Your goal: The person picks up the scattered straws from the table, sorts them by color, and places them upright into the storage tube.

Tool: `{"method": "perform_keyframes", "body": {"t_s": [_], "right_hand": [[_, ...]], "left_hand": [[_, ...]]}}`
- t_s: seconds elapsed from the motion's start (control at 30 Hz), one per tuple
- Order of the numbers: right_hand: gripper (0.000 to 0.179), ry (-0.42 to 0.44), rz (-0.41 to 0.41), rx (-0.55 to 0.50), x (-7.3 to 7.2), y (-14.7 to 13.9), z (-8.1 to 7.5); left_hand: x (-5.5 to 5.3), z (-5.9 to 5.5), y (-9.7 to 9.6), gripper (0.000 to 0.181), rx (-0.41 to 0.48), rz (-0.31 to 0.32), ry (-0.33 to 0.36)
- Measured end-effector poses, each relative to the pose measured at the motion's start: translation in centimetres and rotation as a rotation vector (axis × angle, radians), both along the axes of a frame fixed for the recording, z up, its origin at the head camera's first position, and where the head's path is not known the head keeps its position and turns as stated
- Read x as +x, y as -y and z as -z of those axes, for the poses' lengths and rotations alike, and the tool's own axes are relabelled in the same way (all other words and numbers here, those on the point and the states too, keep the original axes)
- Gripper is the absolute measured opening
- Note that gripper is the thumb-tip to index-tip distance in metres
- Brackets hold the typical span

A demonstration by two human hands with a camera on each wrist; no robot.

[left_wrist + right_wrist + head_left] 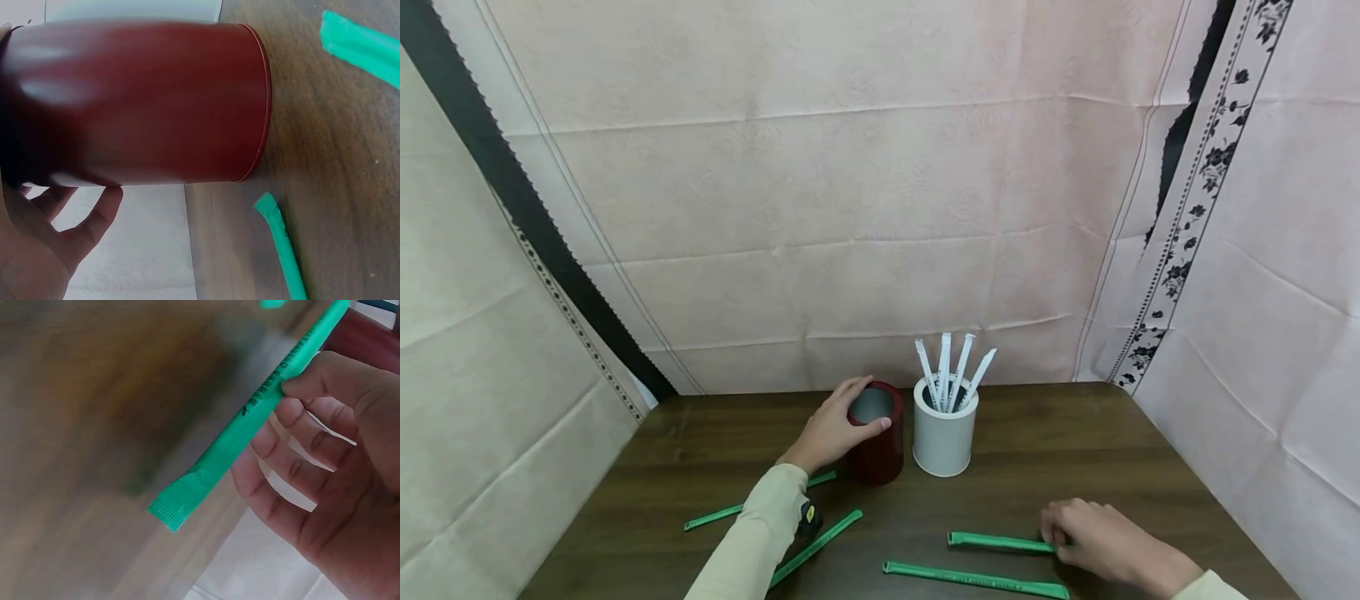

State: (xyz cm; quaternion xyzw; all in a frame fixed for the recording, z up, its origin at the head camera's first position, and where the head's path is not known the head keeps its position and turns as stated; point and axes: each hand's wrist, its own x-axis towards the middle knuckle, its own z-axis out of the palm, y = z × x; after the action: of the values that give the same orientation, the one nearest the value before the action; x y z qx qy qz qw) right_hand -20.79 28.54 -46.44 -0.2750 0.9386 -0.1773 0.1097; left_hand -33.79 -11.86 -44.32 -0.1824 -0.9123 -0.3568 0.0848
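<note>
Right hand on a green stick, left hand on the red cup.

The right hand (1097, 542) pinched the right end of a green stick (1000, 542) between thumb and curled fingers, near the table's (1075, 433) front right corner. The stick's long axis ran left to right, roughly parallel to the front edge, its free end pointing left toward the table's middle. The left hand (831, 429) was wrapped around the red cup (876, 433), thumb over the rim, toward the back edge. The cup stood well apart from the stick, behind it and to the left, and just beside a white cup (943, 437) of white sticks (951, 375). Three more green sticks lay along the front edge; the nearest (973, 579) lay just in front of the held one.
</note>
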Motion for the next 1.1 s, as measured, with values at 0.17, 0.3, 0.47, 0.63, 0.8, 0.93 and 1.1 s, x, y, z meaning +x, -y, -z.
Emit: {"method": "perform_keyframes", "body": {"t_s": [0.17,0.3,0.47,0.63,0.8,0.93,1.1], "right_hand": [[0.023,-0.12,0.023,-0.046,-0.5,1.7,-1.2],[0.024,-0.189,0.005,-0.22,-1.2,3.5,-2.4],[0.025,-0.329,-0.025,-0.453,-2.7,6.8,-5.1],[0.019,-0.406,0.085,-0.549,-5.0,11.4,-9.0],[0.011,-0.43,0.142,-0.658,-7.7,16.0,-12.0],[0.009,-0.385,0.166,-0.76,-10.1,19.3,-12.8],[0.009,-0.226,0.225,-0.825,-12.4,22.0,-11.3]], "left_hand": [[0.0,0.0,0.0,0.08,0.005,0.001,-0.001],[0.2,0.0,0.2,0.08,0.006,0.004,0.006],[0.3,0.0,0.3,0.08,0.0,0.006,0.019],[0.5,-0.4,0.5,0.082,0.004,0.007,0.026],[0.4,-0.4,0.5,0.083,-0.006,0.019,0.027],[0.2,-0.4,0.3,0.083,-0.002,0.024,0.025],[0.1,-0.4,0.0,0.085,0.005,0.03,0.016]]}}
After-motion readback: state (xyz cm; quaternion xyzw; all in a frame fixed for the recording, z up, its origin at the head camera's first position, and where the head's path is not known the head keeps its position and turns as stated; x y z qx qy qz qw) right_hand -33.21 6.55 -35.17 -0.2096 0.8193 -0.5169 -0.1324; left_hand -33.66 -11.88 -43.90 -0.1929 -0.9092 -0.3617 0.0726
